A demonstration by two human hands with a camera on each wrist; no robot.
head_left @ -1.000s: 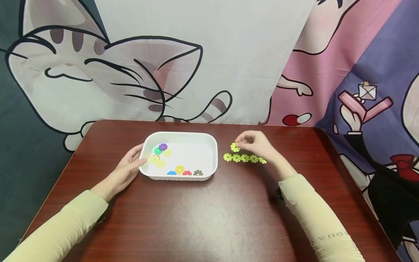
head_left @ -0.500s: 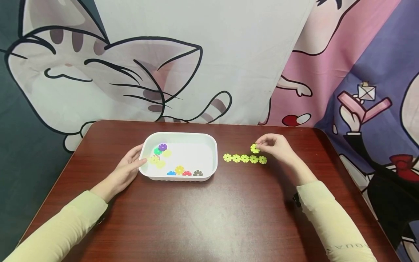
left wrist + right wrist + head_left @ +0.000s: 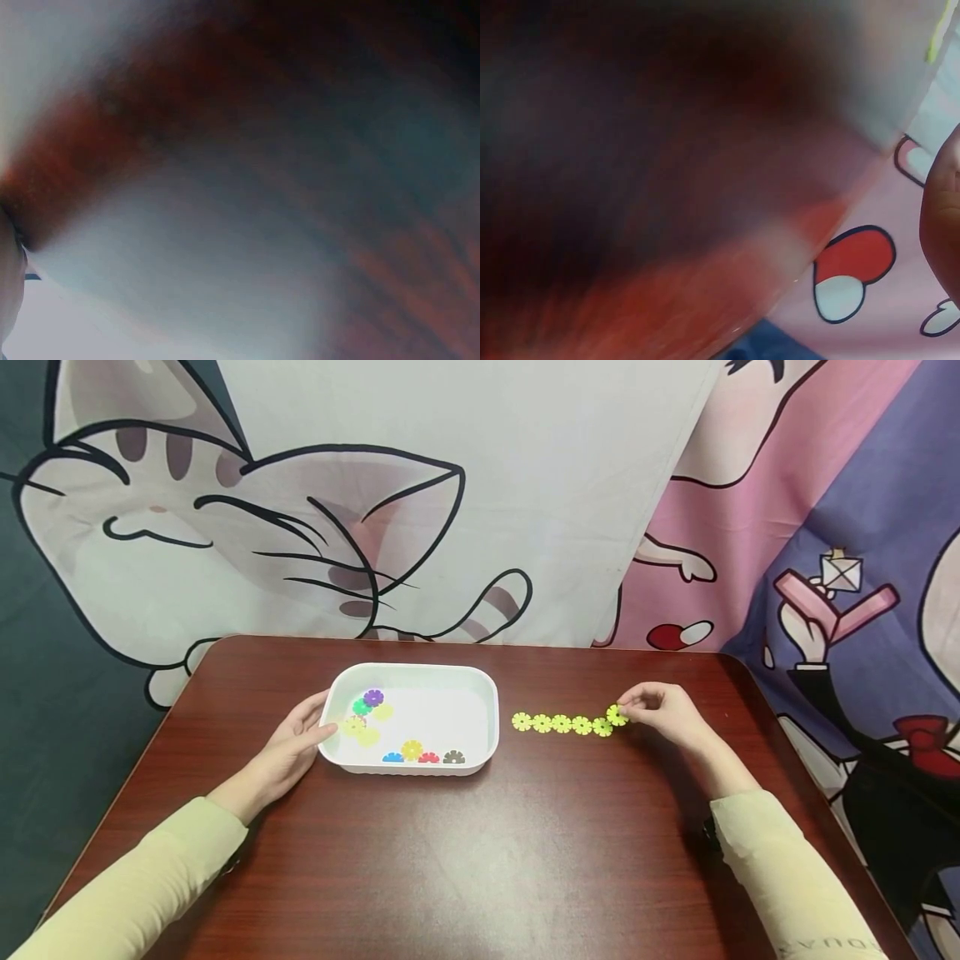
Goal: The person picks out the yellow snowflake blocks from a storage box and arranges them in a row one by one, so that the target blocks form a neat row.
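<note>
In the head view my left hand [image 3: 288, 745] grips the left side of a white plastic tray [image 3: 486, 752], its thumb over the rim. Between the thumb and fingers of my right hand [image 3: 666, 712] is a yellow-green snowflake disc [image 3: 617, 716], notched round its edge. It meets or overlaps the right end of a row of several like discs [image 3: 562, 723] on the table; whether it touches the surface I cannot tell. Both wrist views are mostly blurred; a finger [image 3: 943, 217] shows at the right wrist view's edge.
Inside the tray lie a purple disc [image 3: 373, 697], a green disc [image 3: 362, 707], several yellow ones, and blue, red and grey discs [image 3: 453, 757] along the near wall. The brown table [image 3: 465, 860] ends at a cartoon-printed cloth [image 3: 570, 510].
My right hand has carried the disc rightward above the row, then down to the row's right end. The left hand and the tray stay where they were.
</note>
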